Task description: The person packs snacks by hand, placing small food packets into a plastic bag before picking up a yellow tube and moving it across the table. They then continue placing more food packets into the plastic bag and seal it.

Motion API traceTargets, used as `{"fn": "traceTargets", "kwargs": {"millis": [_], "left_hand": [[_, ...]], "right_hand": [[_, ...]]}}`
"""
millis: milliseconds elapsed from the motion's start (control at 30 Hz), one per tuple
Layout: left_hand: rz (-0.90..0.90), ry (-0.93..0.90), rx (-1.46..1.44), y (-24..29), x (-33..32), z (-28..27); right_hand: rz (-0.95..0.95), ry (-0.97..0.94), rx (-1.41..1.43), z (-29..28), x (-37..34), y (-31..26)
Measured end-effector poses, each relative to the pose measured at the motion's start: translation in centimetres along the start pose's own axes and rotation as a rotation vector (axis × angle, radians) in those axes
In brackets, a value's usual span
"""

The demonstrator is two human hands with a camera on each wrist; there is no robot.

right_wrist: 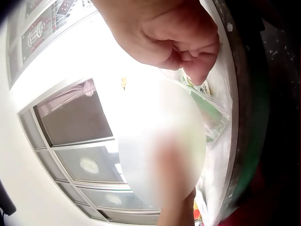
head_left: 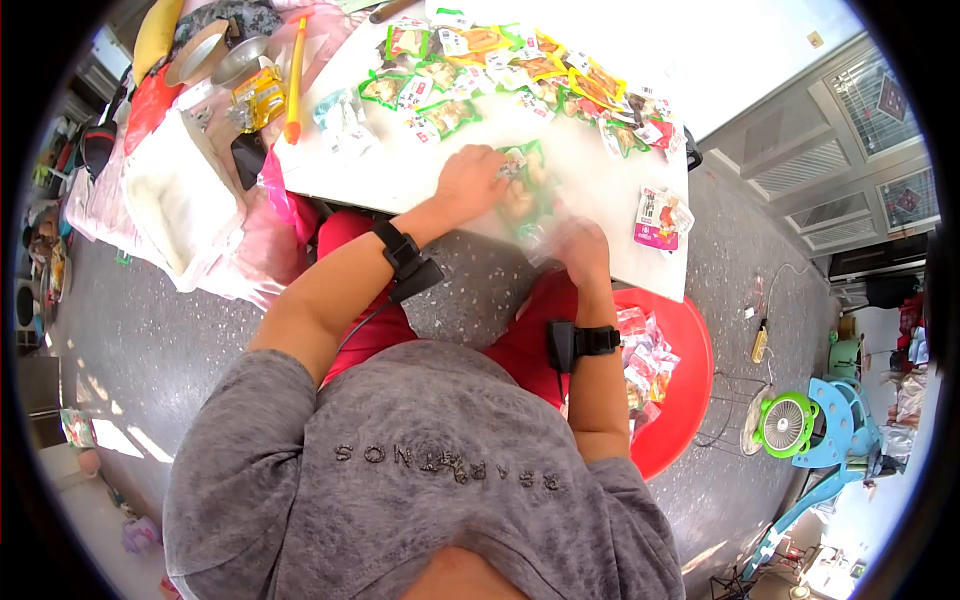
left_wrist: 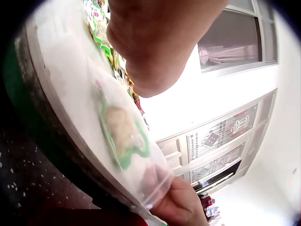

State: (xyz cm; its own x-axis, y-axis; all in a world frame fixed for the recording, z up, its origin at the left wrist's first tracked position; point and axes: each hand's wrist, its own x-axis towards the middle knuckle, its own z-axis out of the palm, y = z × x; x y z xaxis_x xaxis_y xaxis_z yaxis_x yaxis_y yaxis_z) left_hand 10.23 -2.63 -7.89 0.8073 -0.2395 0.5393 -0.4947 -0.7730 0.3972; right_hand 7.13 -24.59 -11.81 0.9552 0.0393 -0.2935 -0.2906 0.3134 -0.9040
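While pinching one end of the green-edged bag in the right hand, seems to be straightening it between both hands, by the table edge; can't tell the left hand's grip. Next, probably needs even, gentle tension.

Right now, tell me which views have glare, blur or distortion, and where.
Head: fisheye bending with black corners, sunlight streaks on the floor, motion blur on the right hand and the clear bag's near end. Left wrist: wall blown out white, bag hazy. Right wrist: a pale round haze smears the left hand.
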Motion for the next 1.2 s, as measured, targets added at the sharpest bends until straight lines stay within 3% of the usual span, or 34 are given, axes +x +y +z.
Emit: {"fn": "traceTargets", "kwargs": {"millis": [133, 233, 433, 533, 633, 733, 867, 1000, 1033, 1100, 1133, 1200], "left_hand": [[-0.285, -0.146, 0.438, -6.7, 1.8, -0.7], [-0.468, -0.359, 0.386, -9.3, 2.4, -1.2], [-0.432, -0.411, 0.411, -9.2, 3.4, -2.1], [-0.524, -0.425, 0.342, -8.1, 3.8, -3.3], [-0.564, -0.248, 0.011, -7.0, 2.9, -4.2], [-0.466, -0.130, -0.284, -6.0, 1.5, -3.9], [-0.583, -0.363, -0.826, -2.1, 0.4, -4.7], [-0.376, -0.626, -0.869, 1.2, -0.4, -5.7], [-0.141, -0.646, -0.697, 1.6, -0.5, -5.8], [0.053, -0.691, -0.550, 2.9, -0.9, -5.8], [0.038, -0.822, -0.493, 4.1, -0.5, -6.4], [0.045, -0.831, -0.542, 4.9, -1.2, -6.0]], "right_hand": [[-0.022, 0.092, 0.054, -0.3, -1.9, -0.4], [-0.015, 0.150, 0.076, -0.6, -2.7, -0.3], [-0.023, 0.208, 0.077, -0.8, -3.8, -0.5], [-0.049, 0.240, 0.069, -0.6, -4.3, -0.9], [-0.107, 0.211, 0.037, -0.3, -4.7, -1.4], [-0.134, 0.205, -0.007, 0.6, -4.9, -2.2], [-0.207, 0.178, -0.039, 2.1, -5.3, -3.9], [-0.200, 0.099, -0.109, 2.3, -5.5, -5.3], [-0.135, -0.045, -0.094, 1.7, -5.5, -5.3], [-0.006, -0.333, -0.064, 0.7, -5.8, -5.2], [0.043, -0.411, -0.118, 0.9, -6.5, -5.5], [0.017, -0.475, -0.167, 1.3, -7.3, -4.6]]}}
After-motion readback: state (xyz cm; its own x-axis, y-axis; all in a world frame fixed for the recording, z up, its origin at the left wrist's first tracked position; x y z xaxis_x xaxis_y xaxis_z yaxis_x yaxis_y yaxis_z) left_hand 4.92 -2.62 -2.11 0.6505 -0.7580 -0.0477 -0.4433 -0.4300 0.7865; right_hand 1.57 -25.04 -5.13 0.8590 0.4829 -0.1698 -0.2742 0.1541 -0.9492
